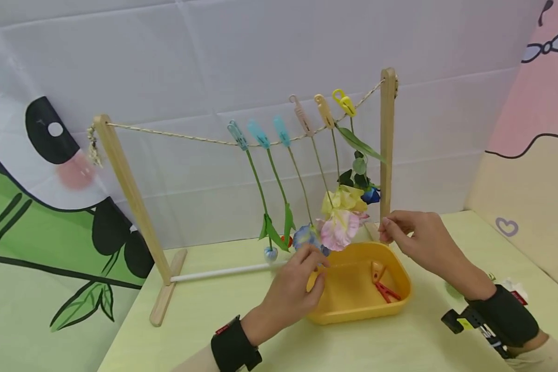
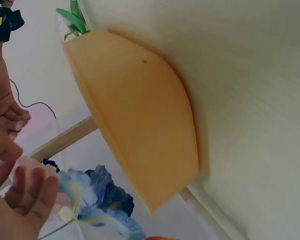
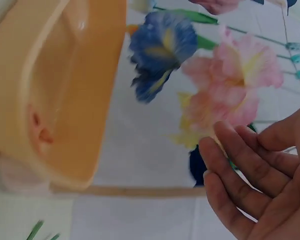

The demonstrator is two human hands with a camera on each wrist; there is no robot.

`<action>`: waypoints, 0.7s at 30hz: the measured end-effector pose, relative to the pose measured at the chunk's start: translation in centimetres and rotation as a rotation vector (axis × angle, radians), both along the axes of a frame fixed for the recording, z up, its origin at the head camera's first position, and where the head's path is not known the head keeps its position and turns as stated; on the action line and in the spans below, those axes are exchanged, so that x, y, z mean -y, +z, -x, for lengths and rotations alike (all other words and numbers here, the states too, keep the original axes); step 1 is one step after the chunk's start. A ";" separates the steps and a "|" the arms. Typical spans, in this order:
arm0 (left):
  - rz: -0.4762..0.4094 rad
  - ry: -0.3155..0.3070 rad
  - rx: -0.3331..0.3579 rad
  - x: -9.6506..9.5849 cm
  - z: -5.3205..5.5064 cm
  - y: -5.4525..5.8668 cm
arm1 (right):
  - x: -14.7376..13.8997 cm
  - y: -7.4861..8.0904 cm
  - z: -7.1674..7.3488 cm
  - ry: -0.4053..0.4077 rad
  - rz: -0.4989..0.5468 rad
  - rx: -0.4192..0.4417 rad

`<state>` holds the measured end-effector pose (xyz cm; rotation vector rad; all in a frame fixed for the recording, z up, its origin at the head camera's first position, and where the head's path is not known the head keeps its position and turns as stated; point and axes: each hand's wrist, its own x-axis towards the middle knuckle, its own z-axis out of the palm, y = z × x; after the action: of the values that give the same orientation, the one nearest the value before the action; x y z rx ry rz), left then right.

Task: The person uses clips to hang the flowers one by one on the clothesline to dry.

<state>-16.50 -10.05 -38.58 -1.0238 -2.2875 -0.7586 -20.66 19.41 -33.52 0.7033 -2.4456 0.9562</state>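
My left hand [image 1: 298,287] hovers over the near left side of a yellow basin [image 1: 358,313], fingers loosely bent and holding nothing. Just beyond it hangs a blue iris flower [image 1: 305,236]. To the right of a pink flower [image 1: 339,230], my right hand [image 1: 418,240] is raised beside the wooden post [image 1: 387,144]; in the right wrist view its fingers [image 3: 245,175] curve loosely around nothing. Several flowers hang head down from the rope [image 1: 181,135], held by clothespins: light blue ones [image 1: 259,134], a pink one [image 1: 301,114], a peach one [image 1: 324,111] and a yellow one [image 1: 344,103].
Inside the basin lie a red clothespin [image 1: 387,292] and an orange clothespin [image 1: 377,271]. A left wooden post [image 1: 132,196] and a white bar [image 1: 223,272] belong to the rope's frame. Beyond the right wrist, green and white flower parts [image 1: 513,287] lie on the table.
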 end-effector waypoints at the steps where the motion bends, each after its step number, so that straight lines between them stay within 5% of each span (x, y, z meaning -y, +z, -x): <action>1: 0.026 0.006 0.037 -0.2 0.0 -0.1 | -0.4 -0.3 0.2 -0.010 -0.016 0.023; 10: 0.253 0.019 0.152 -2.4 1.6 0.6 | -4.9 -4.3 2.1 -0.133 -0.187 0.103; 17: 0.378 -0.035 0.365 -4.1 4.4 1.0 | -7.7 -6.9 3.2 -0.193 -0.292 0.162; 21: 0.432 -0.049 0.425 -5.4 6.0 1.2 | -9.3 -8.2 3.3 -0.235 -0.335 0.231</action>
<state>-22.46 -4.66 -37.42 -1.1981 -2.8884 -0.5492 -23.94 28.67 -41.69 0.4108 -2.8528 0.5699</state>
